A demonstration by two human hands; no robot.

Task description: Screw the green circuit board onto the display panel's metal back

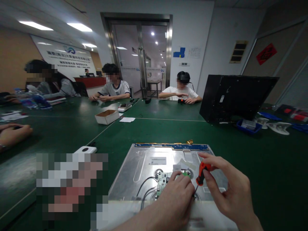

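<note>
It's an office — reception desk (88,81), glass doors (128,57).

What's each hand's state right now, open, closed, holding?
Left hand: curled over the circuit board; fingertips hidden, so grip can't be told.
Right hand: closed on the orange-and-black screwdriver.

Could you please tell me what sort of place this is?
Probably an electronics workroom in an office: a circuit board on a metal panel, a screwdriver, and a lettered wall sign.
</note>
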